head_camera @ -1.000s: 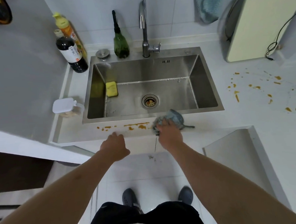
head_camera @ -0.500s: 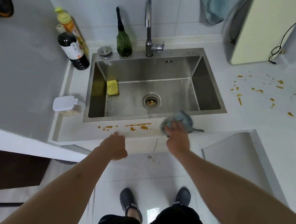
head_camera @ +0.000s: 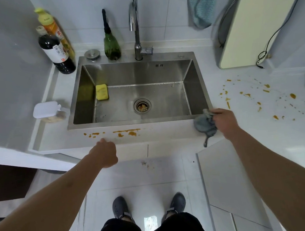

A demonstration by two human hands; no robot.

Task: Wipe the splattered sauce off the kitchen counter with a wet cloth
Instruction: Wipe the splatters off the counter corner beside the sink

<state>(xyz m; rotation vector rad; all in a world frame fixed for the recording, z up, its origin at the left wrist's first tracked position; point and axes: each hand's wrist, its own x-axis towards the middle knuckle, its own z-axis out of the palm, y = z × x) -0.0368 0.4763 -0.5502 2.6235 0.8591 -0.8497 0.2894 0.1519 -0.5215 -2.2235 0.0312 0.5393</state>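
My right hand grips a bunched grey-blue cloth at the front right corner of the sink, on the white counter. A tail of the cloth hangs over the counter's front edge. Orange-brown sauce streaks lie on the narrow counter strip in front of the sink, to the left of the cloth. More sauce spots are scattered over the counter to the right of the sink. My left hand is a loose fist with nothing in it, resting at the counter's front edge just below the streaks.
A steel sink holds a yellow sponge. Sauce bottles, a green bottle and the tap stand behind it. A lidded white container sits at left; a cream appliance with a cable stands at back right.
My right hand has slid the cloth to the right along the front counter strip, from mid-sink to the sink's right corner. The left hand has stayed at the counter edge.
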